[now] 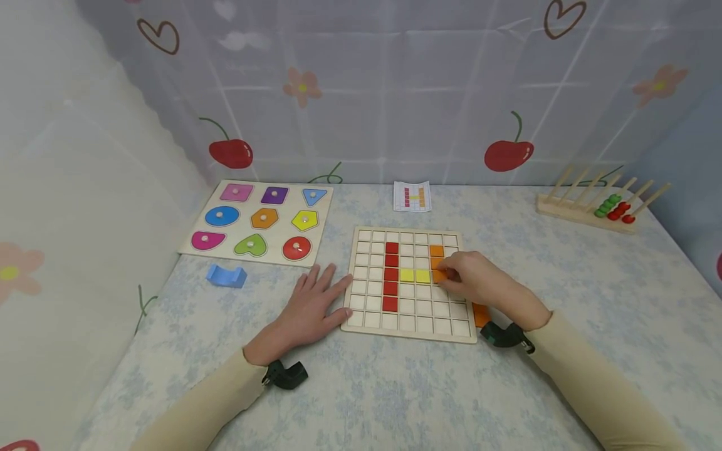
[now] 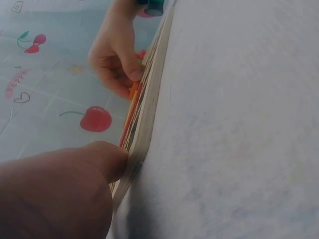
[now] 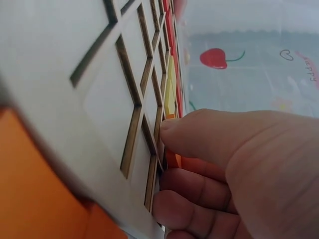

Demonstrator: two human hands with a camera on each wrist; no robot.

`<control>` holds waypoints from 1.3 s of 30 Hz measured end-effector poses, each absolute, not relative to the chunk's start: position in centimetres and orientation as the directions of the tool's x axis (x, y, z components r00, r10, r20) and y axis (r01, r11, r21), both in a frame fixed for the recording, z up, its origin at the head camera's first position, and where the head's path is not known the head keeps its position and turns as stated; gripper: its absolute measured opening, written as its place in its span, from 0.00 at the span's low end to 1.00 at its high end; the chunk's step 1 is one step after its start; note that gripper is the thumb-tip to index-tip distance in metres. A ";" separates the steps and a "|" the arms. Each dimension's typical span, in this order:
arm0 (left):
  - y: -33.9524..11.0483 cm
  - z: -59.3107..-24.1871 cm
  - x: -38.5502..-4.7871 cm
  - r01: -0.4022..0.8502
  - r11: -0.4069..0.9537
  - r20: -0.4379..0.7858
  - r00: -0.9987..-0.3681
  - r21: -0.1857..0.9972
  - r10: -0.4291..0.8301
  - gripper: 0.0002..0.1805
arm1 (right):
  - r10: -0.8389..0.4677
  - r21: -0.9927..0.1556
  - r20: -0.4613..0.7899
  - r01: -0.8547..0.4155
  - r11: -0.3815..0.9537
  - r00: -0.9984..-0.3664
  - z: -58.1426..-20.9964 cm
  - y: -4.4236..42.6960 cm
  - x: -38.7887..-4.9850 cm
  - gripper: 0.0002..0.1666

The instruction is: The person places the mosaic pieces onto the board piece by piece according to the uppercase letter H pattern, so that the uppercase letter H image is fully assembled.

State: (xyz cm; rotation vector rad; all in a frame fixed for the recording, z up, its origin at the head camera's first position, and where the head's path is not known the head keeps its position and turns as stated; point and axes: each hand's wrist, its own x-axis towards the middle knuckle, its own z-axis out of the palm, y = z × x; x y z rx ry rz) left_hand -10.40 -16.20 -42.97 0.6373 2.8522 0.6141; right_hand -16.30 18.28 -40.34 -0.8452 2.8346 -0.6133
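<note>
A wooden grid board point(image 1: 417, 337) lies on the table with a column of several red square tiles point(image 1: 390, 289) in its cells. Two yellow tiles point(image 1: 414, 275) sit to the right of that column, and orange tiles point(image 1: 437, 250) stand in a column farther right. My right hand point(image 1: 479, 279) pinches an orange tile point(image 3: 173, 158) between thumb and fingers, at the cell beside the yellow ones. With its fingers spread, my left hand point(image 1: 310, 307) rests on the table, thumb and fingertip touching the board's left edge. Loose orange tiles point(image 1: 481, 315) lie by the board's right edge, partly under my right wrist.
Behind the board lies a small pattern card point(image 1: 412, 196). A knobbed shape puzzle point(image 1: 256, 222) is at the back left, a blue bridge-shaped block point(image 1: 227, 276) in front of it. At the back right stands a peg rack point(image 1: 586, 214) with green and red beads.
</note>
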 end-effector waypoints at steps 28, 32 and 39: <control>-16.3 -43.1 -10.5 0.379 0.824 -0.065 -0.894 0.421 0.444 0.36 | -0.564 -0.372 0.054 -0.541 0.754 -0.824 -40.6 17.9 -15.8 0.16; -16.3 -43.2 -10.5 0.381 0.823 -0.061 -0.893 0.422 0.445 0.36 | -0.566 -0.366 0.068 -0.548 0.752 -0.821 -40.6 17.9 -15.8 0.15; -16.3 -43.2 -10.5 0.381 0.820 -0.056 -0.894 0.427 0.445 0.36 | -0.565 -0.381 0.073 -0.547 0.746 -0.822 -40.7 18.0 -15.8 0.15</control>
